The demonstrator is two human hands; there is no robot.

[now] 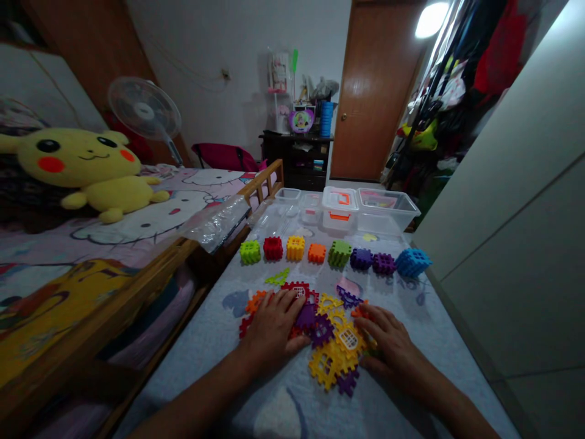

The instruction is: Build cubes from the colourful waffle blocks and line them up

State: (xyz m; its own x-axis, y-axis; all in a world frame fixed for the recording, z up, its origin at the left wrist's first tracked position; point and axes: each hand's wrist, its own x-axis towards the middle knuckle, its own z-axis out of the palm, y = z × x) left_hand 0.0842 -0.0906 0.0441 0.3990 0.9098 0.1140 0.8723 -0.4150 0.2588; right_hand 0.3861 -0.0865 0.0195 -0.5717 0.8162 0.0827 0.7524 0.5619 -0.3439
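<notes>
A loose pile of flat plastic building pieces with notched edges lies on the cloth in front of me. My left hand (275,324) rests palm down over the left side of it, fingers stretched out, covering some red and orange pieces (256,302). A purple piece (306,316) shows by its fingertips. Yellow pieces (325,363) make up the near middle of the pile. At its right edge is my right hand (386,339), thumb and fingers apart, its fingertips touching an orange piece (361,310). What lies under both palms is hidden.
Behind the pile runs a row of stacks sorted by colour, from a lime green stack (250,252) to a blue stack (413,262). Clear plastic boxes (388,210) stand at the far end. A wooden bed rail (150,292) borders the left; a pale cabinet (516,244) the right.
</notes>
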